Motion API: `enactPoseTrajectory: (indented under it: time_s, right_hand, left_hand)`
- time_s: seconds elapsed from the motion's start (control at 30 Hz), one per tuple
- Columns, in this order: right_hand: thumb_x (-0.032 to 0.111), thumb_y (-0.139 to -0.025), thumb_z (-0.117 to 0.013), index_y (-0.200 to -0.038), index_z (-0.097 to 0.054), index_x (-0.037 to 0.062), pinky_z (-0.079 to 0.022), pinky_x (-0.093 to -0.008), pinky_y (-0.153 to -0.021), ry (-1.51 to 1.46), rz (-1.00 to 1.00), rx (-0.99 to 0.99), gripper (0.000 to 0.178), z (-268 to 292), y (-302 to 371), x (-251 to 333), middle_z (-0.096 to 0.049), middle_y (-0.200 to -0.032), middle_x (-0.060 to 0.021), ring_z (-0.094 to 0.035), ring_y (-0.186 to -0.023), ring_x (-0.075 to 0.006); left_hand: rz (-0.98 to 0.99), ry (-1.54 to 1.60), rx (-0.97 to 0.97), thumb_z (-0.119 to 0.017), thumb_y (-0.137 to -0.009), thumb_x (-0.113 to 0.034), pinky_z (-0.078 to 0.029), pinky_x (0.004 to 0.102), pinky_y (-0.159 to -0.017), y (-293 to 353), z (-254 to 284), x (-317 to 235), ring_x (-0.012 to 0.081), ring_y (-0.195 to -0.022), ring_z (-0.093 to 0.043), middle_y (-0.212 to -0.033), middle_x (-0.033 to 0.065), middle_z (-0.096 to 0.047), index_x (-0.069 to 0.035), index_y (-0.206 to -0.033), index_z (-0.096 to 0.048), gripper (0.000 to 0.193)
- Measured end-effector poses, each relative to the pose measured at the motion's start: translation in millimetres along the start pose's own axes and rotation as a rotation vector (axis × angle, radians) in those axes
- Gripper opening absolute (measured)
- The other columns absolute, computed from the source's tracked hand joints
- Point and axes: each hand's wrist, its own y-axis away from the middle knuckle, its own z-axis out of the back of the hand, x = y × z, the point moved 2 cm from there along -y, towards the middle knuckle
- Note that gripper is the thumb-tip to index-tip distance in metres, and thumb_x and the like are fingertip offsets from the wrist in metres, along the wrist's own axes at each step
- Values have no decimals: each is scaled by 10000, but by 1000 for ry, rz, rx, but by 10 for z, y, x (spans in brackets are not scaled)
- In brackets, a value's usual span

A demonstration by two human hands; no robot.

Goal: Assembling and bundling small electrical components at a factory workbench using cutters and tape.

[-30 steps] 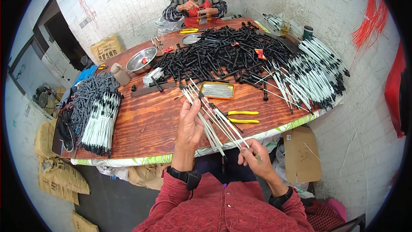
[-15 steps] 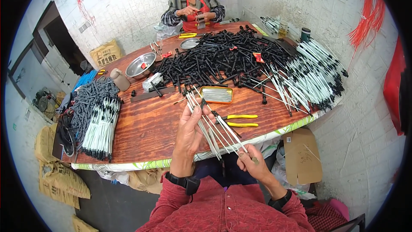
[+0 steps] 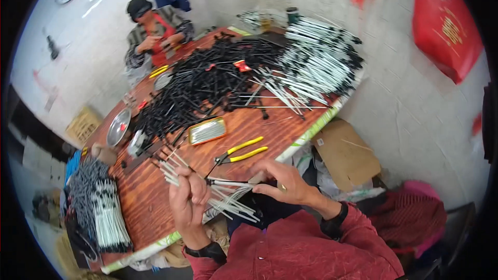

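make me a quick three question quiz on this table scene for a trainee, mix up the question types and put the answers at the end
1. Short answer: which hand grips the bulk of the fanned white sticks?
2. True or false: the pliers on the table are red-handled.
3. Fill the gap: the open tin holds a layer of thin, ____-coloured pins.

Key
1. The left hand.
2. False; they are yellow-handled.
3. Silver.
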Motion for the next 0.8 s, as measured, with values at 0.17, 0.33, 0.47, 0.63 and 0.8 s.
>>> enactPoseTrajectory:
  time_s: [0.17, 0.33, 0.47, 0.63, 0.8]
  right_hand:
    - [287, -918, -677, -1278, -564, 41, -514, -351, -852, -949, -82, 511, 450, -145, 9, 251, -677, -1056, -82, -652, -983, -216]
    - [276, -926, -640, -1155, -644, 49, -519, -346, -807, -65, -98, 5, 322, 452, -48, -442, -677, -995, -89, -660, -907, -222]
    - [281, -893, -661, -993, -663, 57, -525, -399, -715, 764, -257, -544, 245, 990, 14, -1176, -682, -984, -104, -655, -844, -294]
    - [261, -865, -695, -932, -669, 68, -496, -374, -609, 837, -451, -361, 206, 1156, -20, -1589, -668, -820, -78, -635, -711, -288]
    - [299, -884, -702, -871, -666, 79, -445, -254, -550, -320, -682, -509, 223, 1544, -196, -1738, -616, -707, 16, -587, -614, -140]
  left_hand:
    - [74, 2, 32, -452, -1062, -214, -410, 261, -538, -85, -86, 178, 102, -561, -441, -720, 38, -507, -55, -1189, -520, 215]
    - [47, 170, -238, -451, -1063, -220, -446, 272, -571, -132, 162, 147, 122, -631, -492, -786, 40, -524, -57, -1191, -525, 220]
    - [93, 152, -131, -458, -1061, -216, -444, 270, -583, -179, 249, 233, 116, -660, -488, -820, 37, -524, -62, -1187, -532, 212]
    - [96, 137, -153, -462, -1060, -216, -443, 268, -591, -192, 262, 247, 115, -647, -474, -800, 32, -513, -66, -1178, -536, 205]
    - [79, 118, -151, -466, -1058, -217, -442, 267, -596, -214, 285, 242, 115, -644, -467, -791, 29, -508, -70, -1168, -537, 197]
